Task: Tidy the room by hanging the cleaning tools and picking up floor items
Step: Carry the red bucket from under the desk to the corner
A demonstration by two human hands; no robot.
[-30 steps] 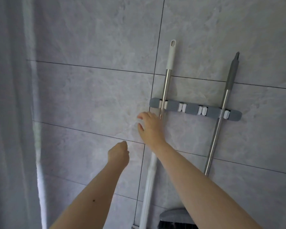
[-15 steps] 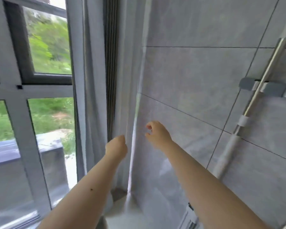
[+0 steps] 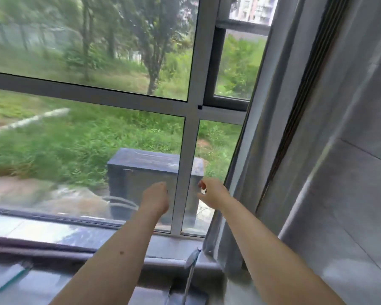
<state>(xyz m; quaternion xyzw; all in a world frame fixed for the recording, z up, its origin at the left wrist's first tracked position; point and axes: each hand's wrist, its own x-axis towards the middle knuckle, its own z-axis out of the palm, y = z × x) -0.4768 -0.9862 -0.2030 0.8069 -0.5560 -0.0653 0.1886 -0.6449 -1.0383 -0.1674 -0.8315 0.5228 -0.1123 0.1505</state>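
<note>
Person at the window frame (image 3: 188, 150), both bare forearms raised. Left hand (image 3: 155, 198): fingers curled into a fist, holding nothing. Right hand (image 3: 211, 192): fingers loosely bent, thumb apart, empty. A slim pole (image 3: 190, 276), blurred, rises against the sill (image 3: 53, 233), near the grey curtain (image 3: 251, 150), well below both hands.

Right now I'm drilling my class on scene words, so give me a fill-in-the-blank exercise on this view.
1. The left hand and the right hand both hold ____.
2. The curtain hangs on the ____ side of the window frame.
3. The dark box stands ____ the room, beyond the glass.
Missing words: nothing; right; outside.
</note>
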